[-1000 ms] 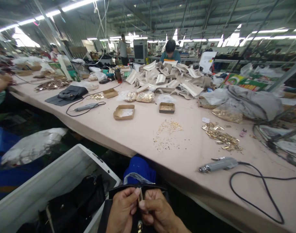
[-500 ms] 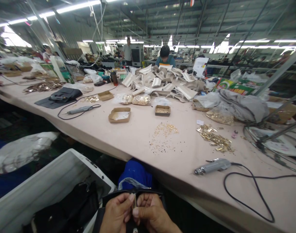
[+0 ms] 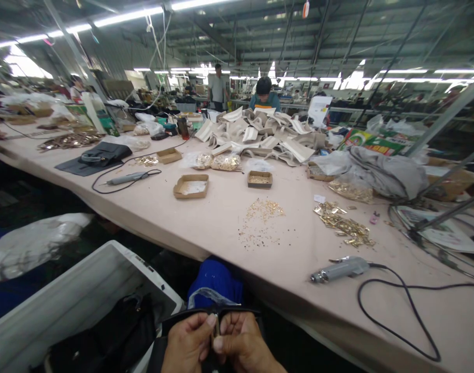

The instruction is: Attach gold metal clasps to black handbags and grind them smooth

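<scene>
Low in the view, over my lap, a black bag (image 3: pixel 242 309) lies spread behind and beneath my hands. Between my two thumbs a slim, shiny metal fitting (image 3: pixel 216 325) stands upright at its middle. My left hand (image 3: pixel 188 342) pinches the fitting from the left with thumb and fingertips. From the right, my right hand (image 3: pixel 246 342) has its thumb and curled fingers closed at the lower part of the same fitting. My fingers hide most of the fitting and where it meets the bag.
A grey electric screwdriver (image 3: pixel 340 269) with a black cord lies at the table's right. Small gold screws (image 3: pixel 263 210) and gold metal plates (image 3: pixel 343 223) are scattered nearby. Cardboard trays (image 3: pixel 190 186) stand behind. At lower left is a white bin (image 3: pixel 116 269) holding black bags.
My hands keep their grip on the fitting, with only slight finger movement. The view has shifted slightly. A standing person in the background has moved a little right.
</scene>
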The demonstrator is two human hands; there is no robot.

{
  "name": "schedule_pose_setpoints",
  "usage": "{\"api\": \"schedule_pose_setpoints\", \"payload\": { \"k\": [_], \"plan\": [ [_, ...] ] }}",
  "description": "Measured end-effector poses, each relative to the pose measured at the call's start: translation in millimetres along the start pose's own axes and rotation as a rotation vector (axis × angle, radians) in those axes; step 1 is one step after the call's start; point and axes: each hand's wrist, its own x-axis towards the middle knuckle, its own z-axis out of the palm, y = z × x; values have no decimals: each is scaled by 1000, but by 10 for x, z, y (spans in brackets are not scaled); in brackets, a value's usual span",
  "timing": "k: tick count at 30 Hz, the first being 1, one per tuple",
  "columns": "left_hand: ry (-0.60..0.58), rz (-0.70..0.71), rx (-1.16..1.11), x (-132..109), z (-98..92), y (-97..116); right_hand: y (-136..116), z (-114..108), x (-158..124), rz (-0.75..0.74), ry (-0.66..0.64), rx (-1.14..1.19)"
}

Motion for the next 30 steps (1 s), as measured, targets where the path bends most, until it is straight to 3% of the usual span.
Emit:
{"api": "schedule_pose_setpoints", "payload": {
  "k": [5, 9, 15, 20, 22, 24, 27, 30],
  "plan": [
    [73, 78, -3, -29, 93, 42, -216, 115, -193, -83, 76, -292],
    [135, 70, -38, -45, 200, 81, -344, 224, -380, -363, 135, -733],
    [160, 12, -82, -63, 251, 160, -420, 174, -368, -972, -134, -1227],
    [119, -41, -81, -24, 260, 212, -571, 160, -252, -1261, -300, -1326],
    [116, -52, -67, -38, 267, 220, -671, 227, -213, -1212, -309, -1252],
    [155, 17, -2, -93, 276, 233, -803, 307, -159, -1059, -246, -1183],
    [262, 334, 240, -221, 286, 275, -1027, 389, -39, -779, -151, -1122],
    [205, 517, 382, -289, 284, 344, -1183, 414, 88, -528, -145, -1075]
  ]
}}
